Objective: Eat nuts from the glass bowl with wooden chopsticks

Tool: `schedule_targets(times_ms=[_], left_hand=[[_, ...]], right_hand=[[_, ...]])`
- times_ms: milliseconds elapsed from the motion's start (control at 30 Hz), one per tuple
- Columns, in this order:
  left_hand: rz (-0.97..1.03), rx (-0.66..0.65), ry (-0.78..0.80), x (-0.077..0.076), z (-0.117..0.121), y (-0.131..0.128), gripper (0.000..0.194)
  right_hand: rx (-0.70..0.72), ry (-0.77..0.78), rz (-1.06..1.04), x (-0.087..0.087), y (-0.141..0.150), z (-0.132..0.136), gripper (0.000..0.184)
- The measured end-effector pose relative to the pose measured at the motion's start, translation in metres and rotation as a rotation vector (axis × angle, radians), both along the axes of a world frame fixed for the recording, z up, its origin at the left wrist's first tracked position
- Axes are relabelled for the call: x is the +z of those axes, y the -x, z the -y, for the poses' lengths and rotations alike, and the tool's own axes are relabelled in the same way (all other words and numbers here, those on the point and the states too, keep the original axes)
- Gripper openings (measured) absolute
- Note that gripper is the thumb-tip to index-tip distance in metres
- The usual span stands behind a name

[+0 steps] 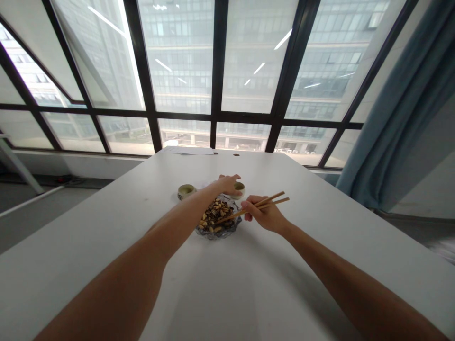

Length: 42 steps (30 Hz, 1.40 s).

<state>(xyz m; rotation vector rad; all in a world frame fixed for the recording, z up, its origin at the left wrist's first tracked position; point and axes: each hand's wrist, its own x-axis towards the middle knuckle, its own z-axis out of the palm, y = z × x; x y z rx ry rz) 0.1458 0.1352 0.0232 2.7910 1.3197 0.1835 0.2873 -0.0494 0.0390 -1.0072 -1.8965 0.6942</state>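
Observation:
A clear glass bowl [213, 234] holds a mix of peanuts and dark striped seeds [219, 210], which look like sunflower seeds. My right hand [265, 214] is closed on a pair of wooden chopsticks [272, 201], their tips down among the nuts and seeds. Reaching past the bowl, my left hand [228, 184] has its thumb and fingers around a small cup [240, 190] just behind the bowl. Part of that cup is hidden by the hand. A second small cup [186, 191] with dark markings stands left of the bowl, beside my left forearm.
The white table [213, 284] extends toward large windows with dark frames [218, 57]. Near its far edge lie white paper [190, 150] and two small round spots [236, 155]. A blue curtain [391, 118] hangs at the right.

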Motion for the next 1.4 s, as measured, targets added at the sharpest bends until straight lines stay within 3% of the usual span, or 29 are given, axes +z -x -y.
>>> schedule_targets(times_ms=[200, 533, 733, 933, 1067, 1200, 1400], left_hand=[[0.007, -0.006, -0.015, 0.002, 0.001, 0.000, 0.089], [0.009, -0.135, -0.104, 0.003, 0.006, -0.002, 0.084], [-0.024, -0.136, -0.104, 0.007, 0.011, -0.004, 0.069], [-0.005, -0.123, -0.060, 0.004, 0.012, 0.000, 0.074], [0.003, -0.085, 0.013, 0.002, 0.011, 0.002, 0.086], [0.010, -0.089, 0.017, -0.003, 0.007, 0.004, 0.087], [0.042, -0.113, -0.004, -0.010, -0.001, 0.003, 0.088]], right_hand=[[-0.051, -0.016, -0.032, 0.004, -0.005, -0.002, 0.053], [-0.064, -0.004, -0.039, 0.006, -0.004, 0.000, 0.059], [-0.027, 0.005, -0.001, 0.003, -0.001, 0.001, 0.054], [-0.031, 0.014, -0.035, 0.006, -0.004, -0.001, 0.056], [-0.096, -0.001, -0.166, 0.018, -0.025, -0.011, 0.059], [-0.253, -0.118, -0.364, 0.027, -0.054, -0.024, 0.060], [-0.490, -0.289, -0.332, 0.014, -0.060, -0.029, 0.059]])
